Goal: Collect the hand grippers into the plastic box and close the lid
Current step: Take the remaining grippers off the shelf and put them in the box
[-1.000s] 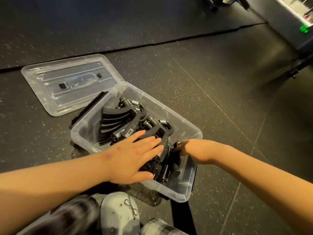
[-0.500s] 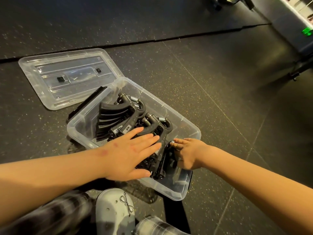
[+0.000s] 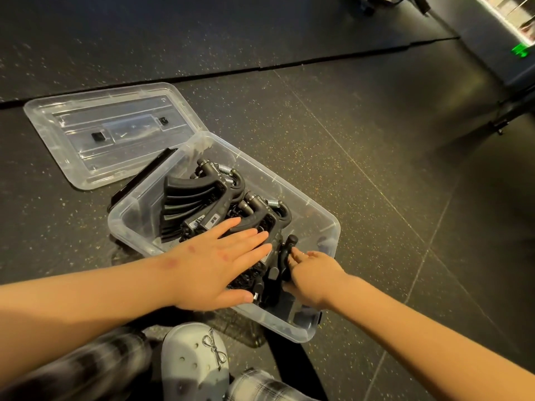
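Nearest the camera: plaid trouser legs (image 3: 86, 369) and a pale clog shoe (image 3: 194, 363) with a bow charm, on the dark speckled floor (image 3: 362, 140).

Left hand (image 3: 214, 267): flat, fingers spread wide, palm down on the stacked black hand grippers (image 3: 208, 198).

Right hand (image 3: 312, 276): fingers curled round one hand gripper (image 3: 285, 256) standing at the near right end of the row.

Plastic box (image 3: 327, 224): clear, open, on the floor, holding all visible grippers packed side by side, springs toward the far side.

Lid (image 3: 107, 131): clear, lying flat on the floor just beyond the box's left corner.
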